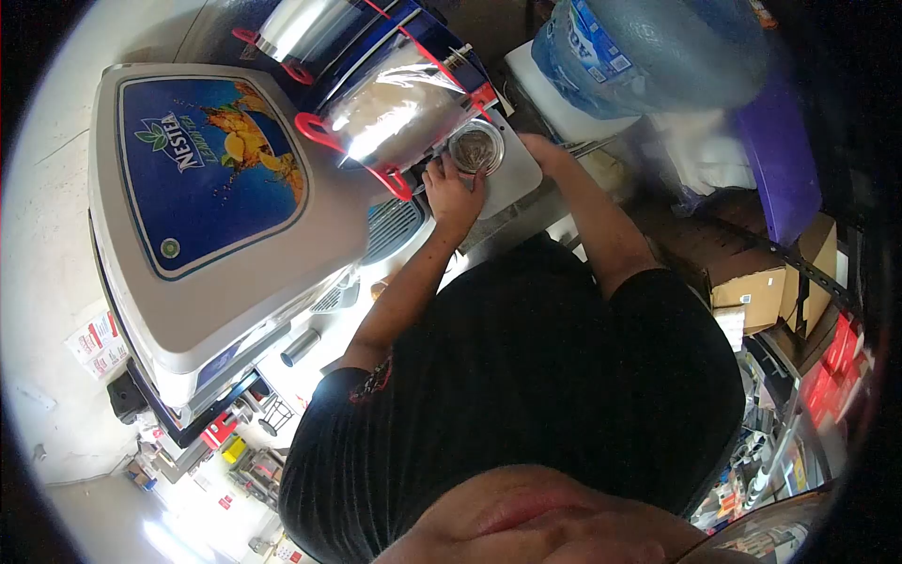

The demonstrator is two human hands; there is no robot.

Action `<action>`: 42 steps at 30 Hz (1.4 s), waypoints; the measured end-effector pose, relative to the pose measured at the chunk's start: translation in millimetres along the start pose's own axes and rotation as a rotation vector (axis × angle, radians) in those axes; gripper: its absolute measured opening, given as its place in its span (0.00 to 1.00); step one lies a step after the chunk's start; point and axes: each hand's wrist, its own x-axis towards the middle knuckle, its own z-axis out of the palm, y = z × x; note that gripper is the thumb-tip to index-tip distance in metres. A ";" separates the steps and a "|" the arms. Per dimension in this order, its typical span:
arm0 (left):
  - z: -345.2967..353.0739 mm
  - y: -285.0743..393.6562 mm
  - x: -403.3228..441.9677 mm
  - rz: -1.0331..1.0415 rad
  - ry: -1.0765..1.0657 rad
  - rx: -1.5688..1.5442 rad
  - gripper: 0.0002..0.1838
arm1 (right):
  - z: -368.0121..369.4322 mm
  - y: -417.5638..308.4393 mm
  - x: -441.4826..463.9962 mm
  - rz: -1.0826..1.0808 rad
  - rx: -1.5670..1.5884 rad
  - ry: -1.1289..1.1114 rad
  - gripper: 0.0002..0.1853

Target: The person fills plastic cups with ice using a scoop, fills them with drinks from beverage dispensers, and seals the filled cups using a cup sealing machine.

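My left hand [455, 195] has its fingers and thumb curled around the near side of a round, metal-rimmed container [476, 148] with something brownish inside. The container rests on a flat, pale grey plate [512, 179] with rounded corners. At the far right edge of that plate is my right hand [539, 152]; its fingertips are hidden, so its grip does not show. Close beside my left hand stands a shiny metal pot [399, 103] with red handles.
A large dispenser with a blue Nestea panel [211, 169] fills the left. Another shiny pot [305, 33] with red handles stands behind. A big blue water bottle [648, 56] is at upper right, near a purple bin [780, 160] and a cardboard box [747, 291].
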 end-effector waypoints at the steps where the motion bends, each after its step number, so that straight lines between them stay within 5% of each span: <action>1: 0.1 3.6 -0.4 -0.047 0.033 -0.034 0.45 | 1.5 1.5 -2.6 -0.015 0.041 -0.038 0.24; 11: 13.2 10.2 12.6 -0.196 0.138 -0.102 0.59 | -5.8 17.6 14.9 -0.028 0.203 -0.164 0.20; 21: 7.3 27.4 11.2 -0.137 0.219 -0.179 0.52 | -17.5 64.9 35.7 -0.327 0.324 -0.284 0.21; 27: -38.3 30.3 1.8 0.057 0.288 -0.396 0.50 | 3.9 18.5 -26.2 -0.021 0.505 -0.089 0.24; 29: -65.0 30.6 -6.1 0.104 0.091 -0.405 0.51 | -9.8 20.7 -43.4 -0.224 -0.673 0.663 0.23; 30: -79.1 32.8 -11.0 0.136 0.051 -0.381 0.49 | 1.0 21.4 -63.5 -0.214 -0.677 0.661 0.23; 32: -98.2 31.5 -24.8 0.155 0.009 -0.416 0.47 | 35.2 6.2 -109.1 -0.697 -1.009 0.550 0.25; 33: -106.1 29.0 -34.0 0.181 -0.032 -0.445 0.46 | 52.3 -3.0 -113.8 -0.689 -1.019 0.546 0.25; 35: -117.6 22.4 -52.1 0.153 -0.056 -0.471 0.45 | 92.8 -14.9 -111.0 -1.196 -1.349 0.567 0.27; 39: -136.2 5.8 -86.3 0.096 -0.127 -0.477 0.46 | 129.1 -13.5 -73.6 -1.118 -1.463 0.652 0.31; 42: -151.0 -3.3 -109.1 -0.026 -0.120 -0.425 0.44 | 145.0 -22.6 -70.6 -0.794 -1.618 0.731 0.34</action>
